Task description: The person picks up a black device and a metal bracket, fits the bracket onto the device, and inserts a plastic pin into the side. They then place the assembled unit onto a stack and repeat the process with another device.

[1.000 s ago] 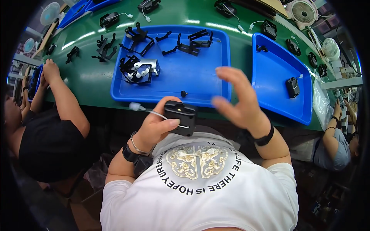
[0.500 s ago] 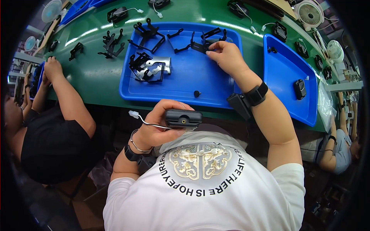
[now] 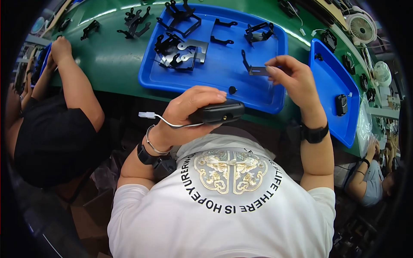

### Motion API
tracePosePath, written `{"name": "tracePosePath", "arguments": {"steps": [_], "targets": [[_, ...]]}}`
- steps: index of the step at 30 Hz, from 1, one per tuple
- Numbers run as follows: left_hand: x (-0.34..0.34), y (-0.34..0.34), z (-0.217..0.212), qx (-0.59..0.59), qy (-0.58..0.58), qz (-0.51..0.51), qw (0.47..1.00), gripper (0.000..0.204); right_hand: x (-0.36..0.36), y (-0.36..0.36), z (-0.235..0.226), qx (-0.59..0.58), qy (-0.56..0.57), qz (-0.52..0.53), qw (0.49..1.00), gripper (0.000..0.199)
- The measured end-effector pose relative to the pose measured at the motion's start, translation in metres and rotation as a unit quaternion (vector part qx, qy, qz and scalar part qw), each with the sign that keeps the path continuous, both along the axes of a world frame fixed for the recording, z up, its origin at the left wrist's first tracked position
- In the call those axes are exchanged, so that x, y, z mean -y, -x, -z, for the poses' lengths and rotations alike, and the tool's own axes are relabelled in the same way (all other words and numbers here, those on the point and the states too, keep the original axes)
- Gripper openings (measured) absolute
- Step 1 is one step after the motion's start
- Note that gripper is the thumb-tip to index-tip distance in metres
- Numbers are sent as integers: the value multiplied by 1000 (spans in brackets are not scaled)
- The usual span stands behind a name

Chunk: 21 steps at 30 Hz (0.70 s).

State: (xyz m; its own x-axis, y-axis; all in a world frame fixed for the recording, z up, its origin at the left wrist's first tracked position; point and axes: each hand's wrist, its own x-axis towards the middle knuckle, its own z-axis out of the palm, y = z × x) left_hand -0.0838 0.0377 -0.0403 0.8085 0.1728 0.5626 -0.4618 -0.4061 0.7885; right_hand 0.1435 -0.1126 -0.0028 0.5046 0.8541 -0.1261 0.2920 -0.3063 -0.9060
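My left hand grips a small black box-shaped device with a thin white cable and a white plug trailing to the left. It is held near my chest, just below the front rim of a large blue tray. My right hand pinches a black bent metal bracket above the tray's right part. Several more black brackets lie in a pile at the tray's far left, and a small black knob sits near its front rim.
A second blue tray at the right holds a small black device. The green bench carries loose black brackets and a small white fan. One person sits at my left, another at my right.
My right hand has drawn back from the far part of the tray toward me, lifting a black bracket. My left hand keeps the black device and has turned it slightly.
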Motion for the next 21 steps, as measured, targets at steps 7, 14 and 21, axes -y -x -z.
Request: {"name": "tracePosePath", "arguments": {"steps": [7, 14, 21], "targets": [[-3, 1, 2, 3, -92, -62, 994, 60, 40, 21, -8, -7, -144, -11, 990, 29], [14, 1, 4, -134, 203, -20, 970, 47, 69, 33, -10, -104, -200, -43, 973, 33], [25, -18, -4, -295, 517, 65, 801, 37, 64, 52, -9, -186, -134, -64, 971, 30]]}}
